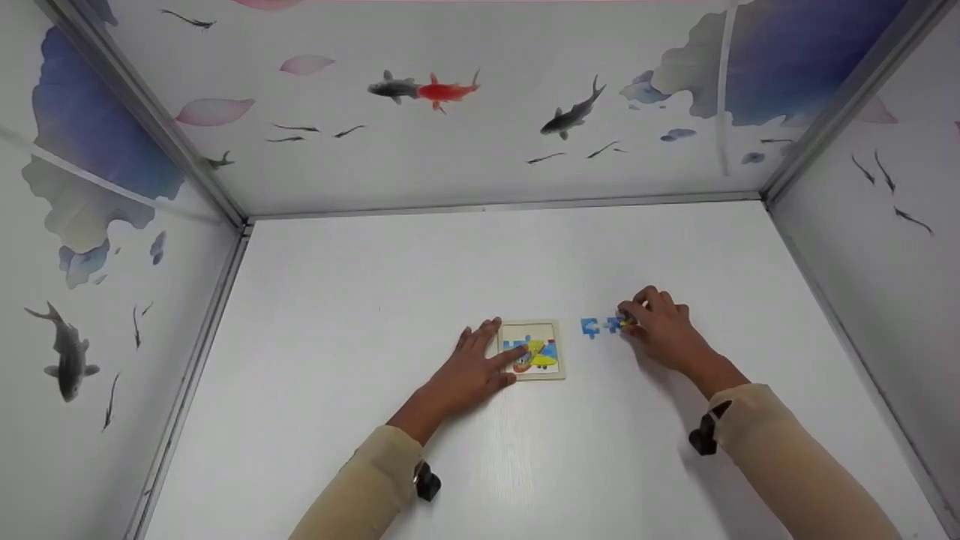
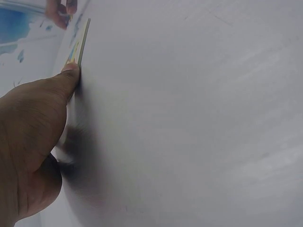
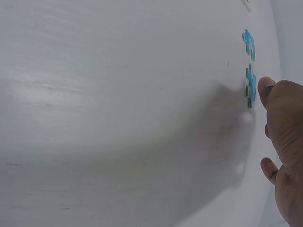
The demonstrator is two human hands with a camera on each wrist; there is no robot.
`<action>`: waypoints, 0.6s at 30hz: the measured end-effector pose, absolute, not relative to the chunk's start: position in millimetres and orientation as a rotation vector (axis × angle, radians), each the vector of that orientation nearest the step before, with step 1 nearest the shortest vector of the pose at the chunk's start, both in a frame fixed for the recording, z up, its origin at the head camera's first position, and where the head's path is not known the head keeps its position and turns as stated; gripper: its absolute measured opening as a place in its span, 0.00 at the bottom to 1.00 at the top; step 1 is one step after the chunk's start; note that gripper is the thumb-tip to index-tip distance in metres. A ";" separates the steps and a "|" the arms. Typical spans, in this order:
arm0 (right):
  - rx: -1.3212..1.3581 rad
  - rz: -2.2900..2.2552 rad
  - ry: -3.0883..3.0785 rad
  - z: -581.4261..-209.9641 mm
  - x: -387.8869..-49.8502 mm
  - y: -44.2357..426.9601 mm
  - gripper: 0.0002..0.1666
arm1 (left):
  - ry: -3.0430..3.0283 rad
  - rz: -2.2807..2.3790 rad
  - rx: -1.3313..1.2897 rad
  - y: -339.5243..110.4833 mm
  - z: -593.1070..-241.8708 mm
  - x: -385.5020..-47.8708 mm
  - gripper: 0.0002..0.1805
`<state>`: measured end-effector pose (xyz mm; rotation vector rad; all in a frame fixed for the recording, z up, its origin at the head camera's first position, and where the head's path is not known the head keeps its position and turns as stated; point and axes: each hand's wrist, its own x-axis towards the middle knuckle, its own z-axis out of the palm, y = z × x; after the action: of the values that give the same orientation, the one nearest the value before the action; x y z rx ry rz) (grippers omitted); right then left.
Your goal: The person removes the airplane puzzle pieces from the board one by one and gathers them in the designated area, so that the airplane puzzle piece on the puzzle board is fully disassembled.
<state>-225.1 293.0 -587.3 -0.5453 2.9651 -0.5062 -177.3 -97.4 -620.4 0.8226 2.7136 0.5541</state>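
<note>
A square wooden jigsaw tray (image 1: 562, 352) lies on the table, its lower part filled with a yellow and blue picture and its upper part bare wood. My left hand (image 1: 471, 371) rests against its left side, fingers spread and one finger lying over the picture. In the left wrist view, the thumb (image 2: 71, 68) touches the tray's edge. To the right of the tray is a blue puzzle piece (image 1: 590, 327), with another blue puzzle piece (image 3: 251, 87) beside it. Over that second piece, my right hand (image 1: 664, 330) pinches a puzzle piece showing some yellow, mostly hidden by the fingers.
The white tabletop (image 1: 375, 300) is enclosed by a back wall (image 1: 480, 165) and side walls printed with fish and petals. Metal strips (image 1: 360, 215) run along the table's edges. Each sleeve carries a small black device (image 1: 427, 481) at the wrist.
</note>
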 end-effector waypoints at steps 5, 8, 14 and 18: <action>-0.527 -0.500 2.970 -590.8 -223.6 298.9 0.27 | 2.708 0.557 0.821 -97.8 -620.0 -176.2 0.32; -0.543 -0.499 2.974 -593.7 -222.6 303.6 0.26 | 2.712 0.551 0.821 -97.6 -619.2 -175.2 0.32; -0.528 -0.511 2.983 -596.9 -220.6 313.8 0.23 | 2.718 0.543 0.818 -96.3 -618.8 -176.1 0.32; -0.518 -0.510 2.984 -597.6 -218.8 318.5 0.23 | 2.714 0.545 0.824 -96.1 -617.6 -176.6 0.32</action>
<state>-218.8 318.5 -597.6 -0.5180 2.9839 -0.5098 -176.6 -96.1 -617.6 0.8237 2.7140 0.5450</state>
